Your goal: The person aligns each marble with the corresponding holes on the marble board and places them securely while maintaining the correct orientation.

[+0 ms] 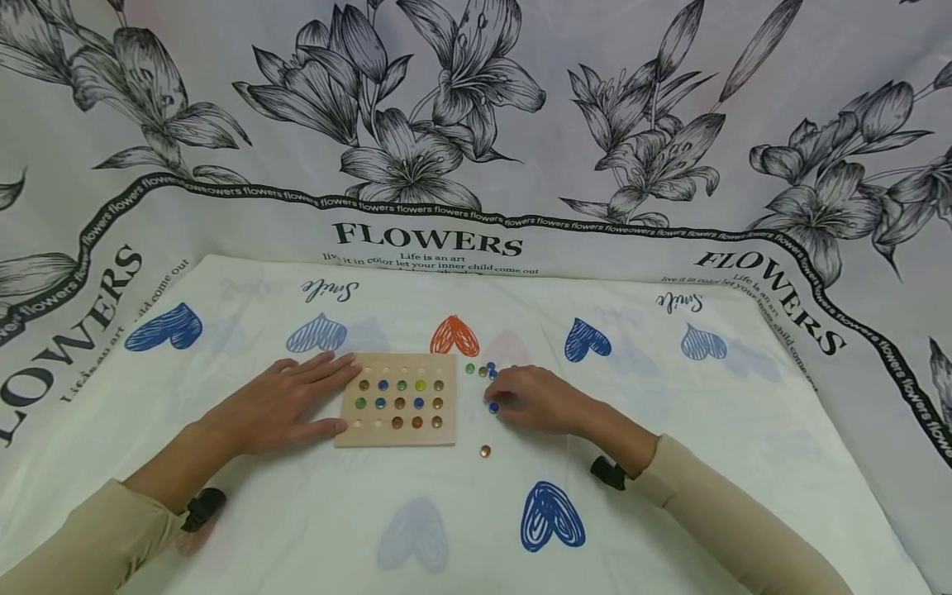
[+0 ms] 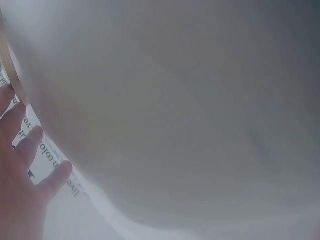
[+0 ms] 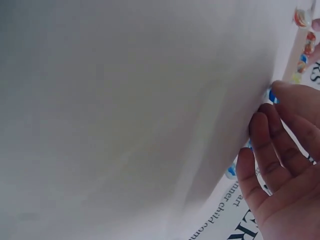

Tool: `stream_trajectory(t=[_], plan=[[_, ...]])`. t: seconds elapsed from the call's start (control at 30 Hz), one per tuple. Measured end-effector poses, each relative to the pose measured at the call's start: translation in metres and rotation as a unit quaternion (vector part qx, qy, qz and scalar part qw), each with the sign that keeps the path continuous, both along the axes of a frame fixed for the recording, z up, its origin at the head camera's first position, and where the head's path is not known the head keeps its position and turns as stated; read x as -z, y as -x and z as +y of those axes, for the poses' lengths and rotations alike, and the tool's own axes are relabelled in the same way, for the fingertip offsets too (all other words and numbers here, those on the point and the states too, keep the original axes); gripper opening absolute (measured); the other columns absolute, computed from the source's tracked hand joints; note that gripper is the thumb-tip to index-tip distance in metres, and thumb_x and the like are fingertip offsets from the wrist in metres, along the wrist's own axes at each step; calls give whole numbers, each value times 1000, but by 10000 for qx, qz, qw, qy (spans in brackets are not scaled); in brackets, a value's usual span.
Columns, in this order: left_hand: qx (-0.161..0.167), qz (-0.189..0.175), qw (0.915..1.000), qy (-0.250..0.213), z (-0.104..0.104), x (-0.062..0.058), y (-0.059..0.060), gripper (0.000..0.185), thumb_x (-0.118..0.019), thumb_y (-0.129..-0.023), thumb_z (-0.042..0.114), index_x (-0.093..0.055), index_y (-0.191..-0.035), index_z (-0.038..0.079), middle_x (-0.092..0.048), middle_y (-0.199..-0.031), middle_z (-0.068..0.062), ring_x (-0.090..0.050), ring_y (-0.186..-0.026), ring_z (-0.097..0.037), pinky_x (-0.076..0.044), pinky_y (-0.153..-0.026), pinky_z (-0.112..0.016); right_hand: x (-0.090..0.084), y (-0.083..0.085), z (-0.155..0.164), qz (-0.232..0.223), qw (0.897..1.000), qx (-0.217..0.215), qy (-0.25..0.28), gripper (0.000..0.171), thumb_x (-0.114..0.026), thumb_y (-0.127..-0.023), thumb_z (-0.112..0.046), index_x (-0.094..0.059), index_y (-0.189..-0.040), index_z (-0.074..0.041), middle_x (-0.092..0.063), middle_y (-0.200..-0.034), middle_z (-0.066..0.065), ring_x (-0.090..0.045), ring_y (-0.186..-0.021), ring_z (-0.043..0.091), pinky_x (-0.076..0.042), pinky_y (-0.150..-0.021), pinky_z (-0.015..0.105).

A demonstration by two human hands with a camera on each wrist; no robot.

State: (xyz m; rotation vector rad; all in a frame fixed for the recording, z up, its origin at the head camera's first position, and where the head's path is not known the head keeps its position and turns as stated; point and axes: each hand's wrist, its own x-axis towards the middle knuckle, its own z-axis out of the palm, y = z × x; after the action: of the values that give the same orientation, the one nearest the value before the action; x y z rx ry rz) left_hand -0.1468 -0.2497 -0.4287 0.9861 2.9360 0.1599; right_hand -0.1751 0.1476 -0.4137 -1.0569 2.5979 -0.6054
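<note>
On white cloth (image 1: 297,529), one pale wooden board (image 1: 394,440) held thirteen glossy, multicoloured marbles (image 1: 400,403). The left hand (image 1: 293,403), grip relaxed, touched its left edge; the right hand (image 1: 541,401) pinched one blue marble (image 1: 494,407) near at least five loose marbles (image 1: 486,451).

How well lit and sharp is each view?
Head: fairly even light, board and lettering readable, though the marbles are small. Left wrist: dim, hazy grey cloth fills most of the frame, with the left hand at the edge. Right wrist: similarly grey and soft, the right hand clearer than the smeared marble upper right.
</note>
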Motion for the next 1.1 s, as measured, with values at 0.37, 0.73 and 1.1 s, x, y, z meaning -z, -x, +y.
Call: stream_trajectory(t=[0.37, 0.73, 1.1], plan=[[35, 95, 9999, -80, 1, 1, 0, 78, -52, -92, 66, -42, -153, 18, -38, -158, -4, -37, -143, -34, -39, -105, -60, 5, 1, 0, 238, 9997, -46, -55, 22, -74, -91, -16, -74, -112, -17, -70, -107, -5, -61, -96, 7, -52, -90, 27], [-16, -6, 10000, -53, 1, -1, -2, 78, -52, -93, 66, -41, -153, 18, -37, -158, -4, -36, -144, -34, -37, -106, -61, -2, 2, -12, 324, 9989, -290, 153, 20, -73, -91, -14, -75, -111, -14, -71, -107, -5, -64, -103, 11, -51, -94, 27], [-32, -20, 10000, 5, 0, 0, -1, 79, -50, -93, 68, -40, -154, 19, -35, -159, -3, -34, -145, -33, -37, -106, -61, -16, 3, -41, 230, 9987, -449, 31, 23, -71, -93, -15, -74, -116, -15, -71, -108, -5, -63, -96, 7, -51, -87, 18]])
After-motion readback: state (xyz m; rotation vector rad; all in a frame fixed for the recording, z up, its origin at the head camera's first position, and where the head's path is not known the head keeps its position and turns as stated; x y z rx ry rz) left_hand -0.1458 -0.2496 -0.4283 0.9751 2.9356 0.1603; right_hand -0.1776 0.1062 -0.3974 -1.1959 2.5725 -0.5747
